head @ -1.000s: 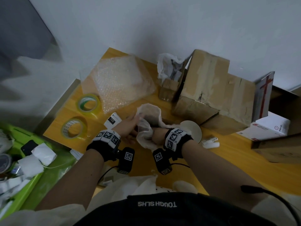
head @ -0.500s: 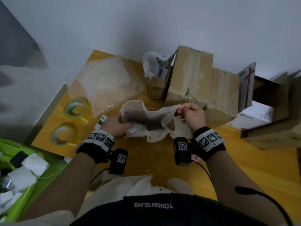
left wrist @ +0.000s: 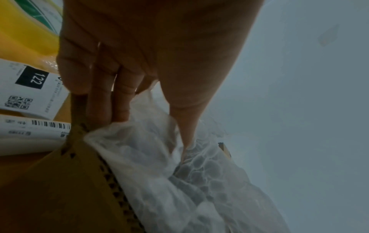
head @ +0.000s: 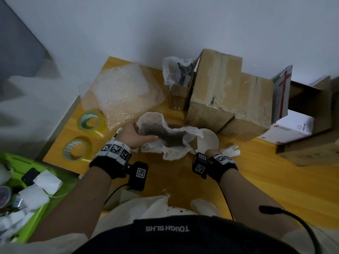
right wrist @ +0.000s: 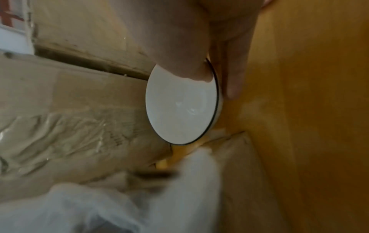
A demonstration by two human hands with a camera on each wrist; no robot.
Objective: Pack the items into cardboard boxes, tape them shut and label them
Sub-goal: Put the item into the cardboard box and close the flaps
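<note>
A small open cardboard box (head: 193,143) lined with white bubble wrap (head: 165,136) stands on the yellow table (head: 275,180). My left hand (head: 141,136) grips its left wall. In the left wrist view the fingers (left wrist: 99,102) lie outside the box (left wrist: 69,189), and the thumb presses the wrap (left wrist: 159,173) inside. A white bowl (head: 207,142) sits just right of the box. My right hand (head: 211,153) pinches the bowl's (right wrist: 179,110) near rim, with the thumb (right wrist: 185,69) inside and a finger under it.
Two large taped cardboard boxes (head: 216,88) stand behind the bowl. At the back are another lined small box (head: 178,83) and a bubble-wrap sheet (head: 124,92). Two tape rolls (head: 90,120) lie left, labels (left wrist: 30,89) under my left hand, a green bin (head: 27,198) off the table's left.
My right hand let go of the wrap's right edge and dropped to the bowl's rim. My left hand stays at the box's left wall. The wrap now lies spread in the box.
</note>
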